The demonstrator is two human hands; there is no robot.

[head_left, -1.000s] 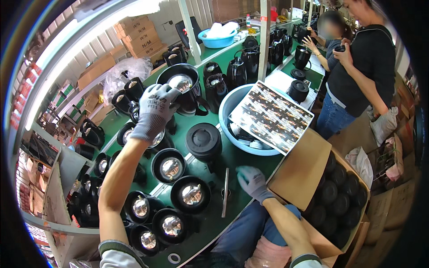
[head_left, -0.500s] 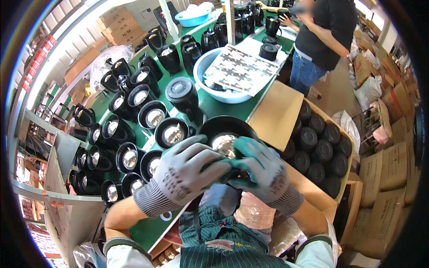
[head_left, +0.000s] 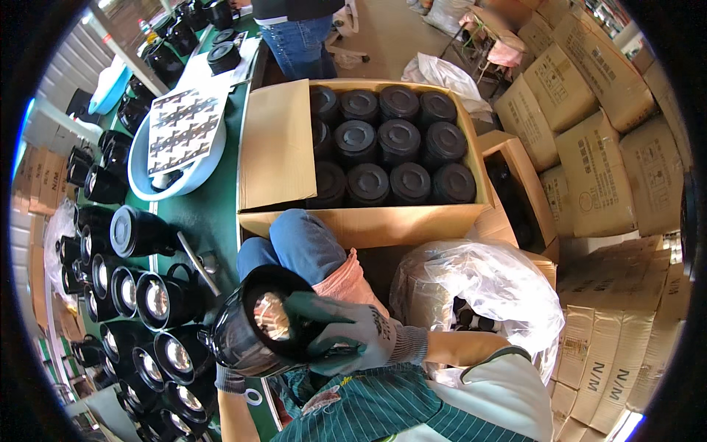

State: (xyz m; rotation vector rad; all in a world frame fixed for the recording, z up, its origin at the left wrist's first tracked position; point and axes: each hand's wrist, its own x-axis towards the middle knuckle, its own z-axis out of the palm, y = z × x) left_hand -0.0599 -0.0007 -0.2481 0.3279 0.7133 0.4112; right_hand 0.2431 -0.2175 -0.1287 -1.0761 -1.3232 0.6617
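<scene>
A black jug (head_left: 237,335) with a shiny metallic inside is tilted in front of me, its wide mouth facing right. My right hand (head_left: 357,335), in a grey and green glove, is closed on the jug's rim, some fingers reaching over into the mouth. Of my left hand (head_left: 230,379) only the striped glove cuff shows, below the jug; its fingers are hidden behind the jug's body. Just left of it, several similar black jugs (head_left: 158,300) lie in rows with their mirrored insides showing. One jug with a round grey lid (head_left: 131,232) lies behind these.
An opened cardboard box (head_left: 353,225) with several black lidded jugs stands ahead of my knees. At its right are a smaller box (head_left: 526,173) and a clear plastic bag (head_left: 515,283). A blue basin (head_left: 140,166) sits on the green table (head_left: 195,214). Someone in jeans (head_left: 294,48) stands beyond.
My view has swung to the right, bringing the cardboard box to the middle. The jug has come off the table side toward my lap, and my left hand has gone behind it.
</scene>
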